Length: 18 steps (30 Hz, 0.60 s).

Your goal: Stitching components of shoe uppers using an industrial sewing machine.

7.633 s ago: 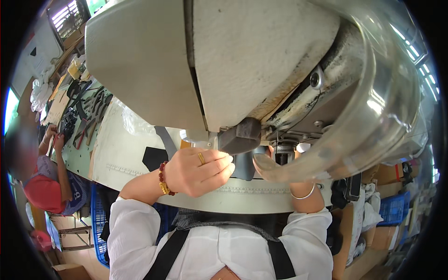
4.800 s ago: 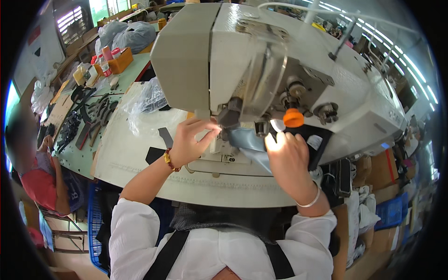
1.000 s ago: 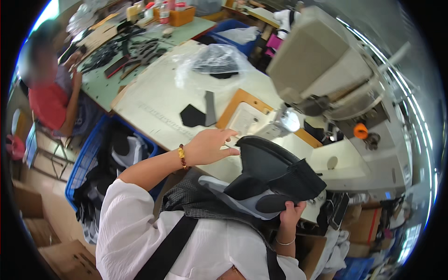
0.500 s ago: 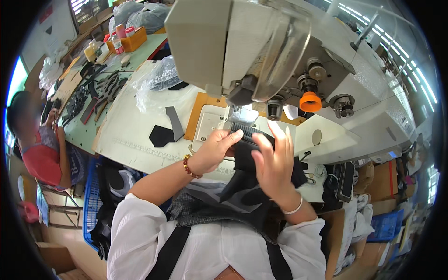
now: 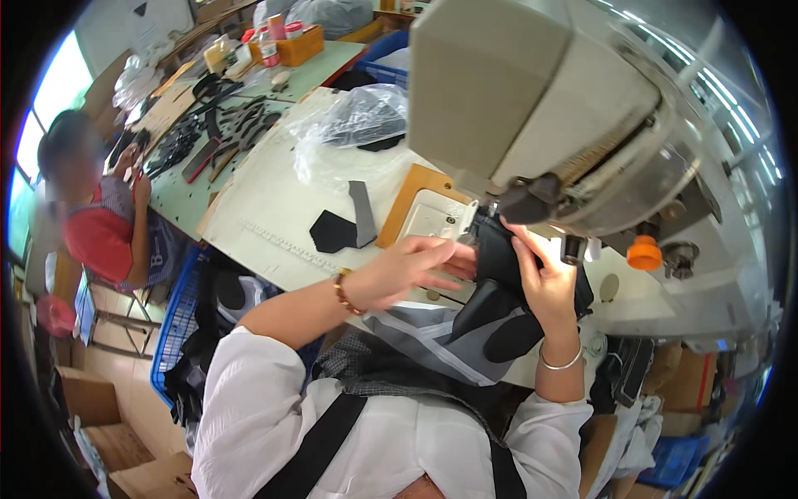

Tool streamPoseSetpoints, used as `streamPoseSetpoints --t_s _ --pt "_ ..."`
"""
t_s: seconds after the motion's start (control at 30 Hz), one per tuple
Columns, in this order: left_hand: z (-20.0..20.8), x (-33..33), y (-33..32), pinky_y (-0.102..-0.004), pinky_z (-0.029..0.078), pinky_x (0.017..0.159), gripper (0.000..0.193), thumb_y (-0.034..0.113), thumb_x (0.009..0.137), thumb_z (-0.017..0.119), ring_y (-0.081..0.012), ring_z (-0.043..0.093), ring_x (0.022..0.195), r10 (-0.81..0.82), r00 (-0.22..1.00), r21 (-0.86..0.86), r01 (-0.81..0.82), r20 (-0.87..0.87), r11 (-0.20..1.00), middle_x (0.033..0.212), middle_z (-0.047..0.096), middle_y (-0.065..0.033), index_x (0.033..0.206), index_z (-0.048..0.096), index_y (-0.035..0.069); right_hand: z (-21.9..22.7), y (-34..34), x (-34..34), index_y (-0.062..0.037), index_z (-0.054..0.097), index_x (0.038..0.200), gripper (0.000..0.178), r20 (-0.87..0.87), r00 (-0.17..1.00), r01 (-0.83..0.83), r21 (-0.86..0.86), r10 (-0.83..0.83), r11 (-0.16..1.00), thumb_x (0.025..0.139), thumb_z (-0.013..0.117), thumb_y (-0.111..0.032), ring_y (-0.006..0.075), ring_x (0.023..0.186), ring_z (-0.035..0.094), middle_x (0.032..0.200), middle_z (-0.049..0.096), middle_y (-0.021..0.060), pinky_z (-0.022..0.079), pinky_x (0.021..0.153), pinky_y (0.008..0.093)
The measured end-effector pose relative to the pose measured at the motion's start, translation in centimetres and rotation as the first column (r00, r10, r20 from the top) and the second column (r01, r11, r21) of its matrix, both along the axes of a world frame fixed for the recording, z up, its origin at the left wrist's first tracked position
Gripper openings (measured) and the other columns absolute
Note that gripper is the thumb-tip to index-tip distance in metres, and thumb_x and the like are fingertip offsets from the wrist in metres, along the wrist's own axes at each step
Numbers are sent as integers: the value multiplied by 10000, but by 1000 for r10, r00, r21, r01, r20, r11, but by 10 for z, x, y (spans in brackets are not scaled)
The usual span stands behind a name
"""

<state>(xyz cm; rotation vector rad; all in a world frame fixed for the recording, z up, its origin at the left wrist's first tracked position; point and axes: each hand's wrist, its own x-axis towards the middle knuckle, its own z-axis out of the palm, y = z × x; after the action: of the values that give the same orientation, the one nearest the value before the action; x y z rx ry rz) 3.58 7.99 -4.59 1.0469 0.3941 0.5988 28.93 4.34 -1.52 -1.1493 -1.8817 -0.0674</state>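
A black and grey sewn fabric piece (image 5: pixel 499 259) lies under the needle area of a large pale sewing machine (image 5: pixel 490 83), its grey panels draping toward my lap. My right hand (image 5: pixel 550 283) is closed on the right side of the black part, close below the machine head, thumb on top. To the left of the same piece, my left hand (image 5: pixel 411 268) has its fingers stretched out and apart, the tips at the fabric's left edge. Some of those fingertips are blurred and partly hidden behind the fabric.
On the white table lie a black cut piece (image 5: pixel 332 231), a grey strip (image 5: pixel 362 214) and clear plastic bags (image 5: pixel 357 116). A blue basket (image 5: pixel 176 333) stands at lower left. A person in red (image 5: pixel 100 233) sits at a green table (image 5: pixel 187 187) with dark scraps. Cardboard boxes (image 5: pixel 682 378) stand right.
The view has shifted, so the machine appears further right. My left hand has let go of the fabric and opened; my right hand has closed on the fabric, which now shows more grey panels.
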Motion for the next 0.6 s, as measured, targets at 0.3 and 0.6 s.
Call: streamPoseSetpoints --t_s 0.3,0.6 --pt "-61 -136 23 -442 568 887 428 154 842 750 -314 635 1082 912 255 875 447 -322 184 1204 663 -111 1242 689 15 3 -8 -5 -30 754 1242 275 180 980 71 68 -82 995 977 693 13 218 784 644 1063 781 135 526 787 304" --pt "-42 -109 12 -373 601 755 363 47 807 700 -263 718 901 943 333 990 133 5 -52 996 718 -68 1154 768 131 26 -65 -41 -13 697 1313 395 -25 887 -433 -392 461 812 969 720 -205 344 1093 671 1235 651 191 550 854 430"
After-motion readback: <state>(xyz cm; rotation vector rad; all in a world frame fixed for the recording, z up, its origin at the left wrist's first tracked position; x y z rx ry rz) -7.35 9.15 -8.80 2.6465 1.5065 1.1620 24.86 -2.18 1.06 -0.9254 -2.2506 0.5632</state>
